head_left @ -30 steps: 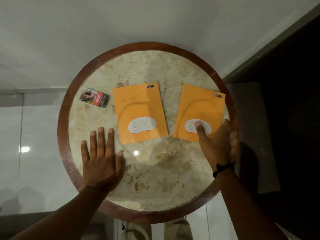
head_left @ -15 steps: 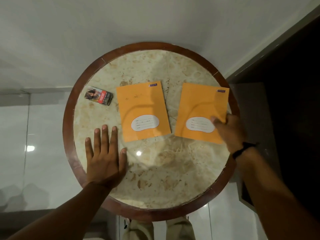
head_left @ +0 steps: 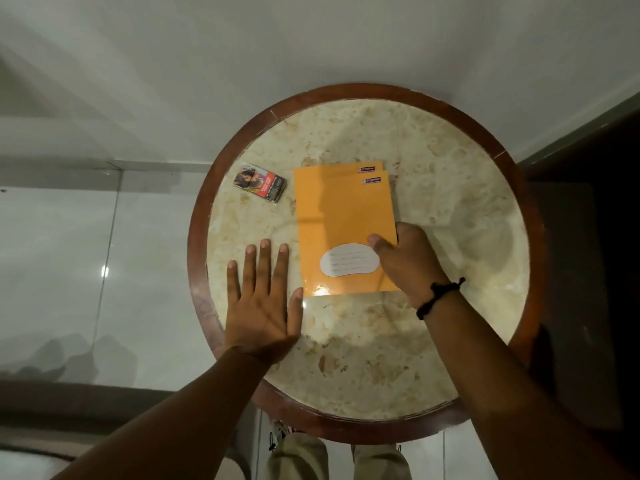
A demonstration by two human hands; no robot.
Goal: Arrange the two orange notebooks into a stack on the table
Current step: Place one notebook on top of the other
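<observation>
Two orange notebooks lie one on the other near the middle of the round marble table [head_left: 450, 188]. The top notebook [head_left: 343, 223] shows a white label near its front edge. Only a thin strip of the lower notebook [head_left: 339, 167] peeks out at the far edge, with its small logo visible. My right hand [head_left: 408, 261] grips the top notebook's right edge, thumb on the cover and fingers beneath. My left hand [head_left: 263, 299] rests flat on the table, fingers spread, just left of the stack and holding nothing.
A small dark and red packet [head_left: 260, 182] lies on the table to the left of the notebooks. The table has a raised brown wooden rim [head_left: 197, 237]. Glossy white floor tiles lie to the left, a dark area to the right.
My right hand has carried the right-hand notebook leftward and laid it on top of the other one. My left hand has stayed flat in place.
</observation>
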